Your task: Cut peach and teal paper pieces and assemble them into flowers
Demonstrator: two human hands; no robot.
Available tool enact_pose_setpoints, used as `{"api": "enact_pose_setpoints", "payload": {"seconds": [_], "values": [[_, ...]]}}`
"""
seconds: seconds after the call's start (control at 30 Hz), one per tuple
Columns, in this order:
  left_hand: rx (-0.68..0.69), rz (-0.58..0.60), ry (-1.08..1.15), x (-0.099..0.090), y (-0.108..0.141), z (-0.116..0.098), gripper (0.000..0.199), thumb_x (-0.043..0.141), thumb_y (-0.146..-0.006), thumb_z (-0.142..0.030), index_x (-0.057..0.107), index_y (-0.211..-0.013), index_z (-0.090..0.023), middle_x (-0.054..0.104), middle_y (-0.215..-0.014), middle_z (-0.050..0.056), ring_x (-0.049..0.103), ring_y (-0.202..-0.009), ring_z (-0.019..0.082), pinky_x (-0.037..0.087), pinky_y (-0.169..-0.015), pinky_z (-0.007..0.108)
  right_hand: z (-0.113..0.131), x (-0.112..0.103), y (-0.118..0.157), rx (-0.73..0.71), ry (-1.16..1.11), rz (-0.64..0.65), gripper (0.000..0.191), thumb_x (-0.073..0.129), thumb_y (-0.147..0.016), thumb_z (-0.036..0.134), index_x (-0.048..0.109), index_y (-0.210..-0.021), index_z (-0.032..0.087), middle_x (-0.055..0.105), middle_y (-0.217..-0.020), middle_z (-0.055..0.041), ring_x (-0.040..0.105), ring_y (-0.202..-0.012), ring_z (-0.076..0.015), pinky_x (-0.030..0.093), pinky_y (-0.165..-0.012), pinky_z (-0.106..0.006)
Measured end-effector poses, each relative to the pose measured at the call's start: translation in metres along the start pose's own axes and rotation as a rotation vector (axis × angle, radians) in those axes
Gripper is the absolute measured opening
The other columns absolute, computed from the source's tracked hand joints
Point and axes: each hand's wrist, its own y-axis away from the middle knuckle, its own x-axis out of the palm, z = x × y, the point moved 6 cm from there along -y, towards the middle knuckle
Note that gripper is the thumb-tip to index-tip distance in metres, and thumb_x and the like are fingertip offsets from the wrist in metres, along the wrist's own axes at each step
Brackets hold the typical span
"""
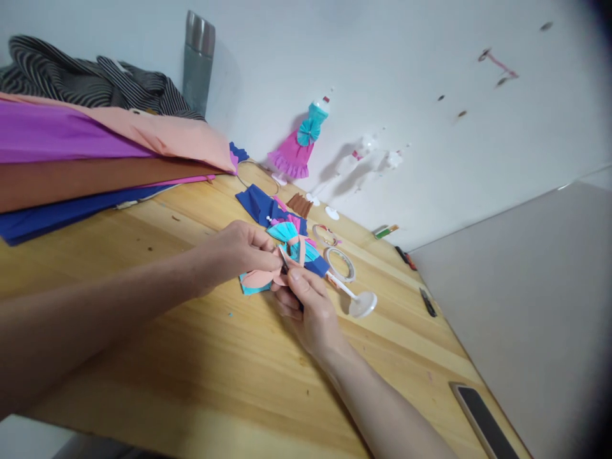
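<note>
My left hand [248,250] pinches a piece of peach paper [259,278] above the wooden table. Wrapped around dark-handled scissors [284,260], my right hand [308,306] sits just right of it, with the blades against the peach paper. Right behind my hands lies a small mannequin dressed in pleated turquoise paper [284,231] and a peach strip, its white round base [363,305] pointing right. A turquoise scrap [256,290] is partly under the peach paper.
Blue paper [258,203], brown pleated paper [300,204] and tape rolls [340,264] lie behind. A dressed mannequin [301,141] and bare ones stand by the wall. Large paper sheets [71,175] and a bottle [197,64] are left; a cutter [428,303] and phone [482,421] right.
</note>
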Motion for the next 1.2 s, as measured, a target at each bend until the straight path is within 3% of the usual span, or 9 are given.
{"api": "enact_pose_setpoints", "payload": {"seconds": [0.17, 1.2], "values": [[-0.03, 0.041, 0.021, 0.0032, -0.0002, 0.0018, 0.021, 0.06, -0.066, -0.026, 0.053, -0.049, -0.015, 0.05, -0.043, -0.003, 0.04, -0.044, 0.007, 0.026, -0.047, 0.021, -0.0011, 0.0005, 0.001, 0.012, 0.006, -0.002, 0.044, 0.069, -0.069, 0.057, 0.055, -0.061, 0.016, 0.024, -0.042, 0.011, 0.015, -0.04, -0.0048, 0.01, -0.04, -0.022], [-0.024, 0.011, 0.017, 0.0022, -0.0019, 0.0019, 0.016, 0.059, -0.064, -0.024, 0.056, -0.052, -0.015, 0.048, -0.043, -0.004, 0.039, -0.044, 0.007, 0.025, -0.046, 0.021, -0.0027, 0.0063, 0.0007, 0.045, -0.093, 0.064, 0.048, 0.072, -0.067, 0.055, 0.043, -0.059, 0.019, 0.019, -0.046, 0.0119, 0.009, -0.041, -0.0034, 0.007, -0.039, -0.02]]}}
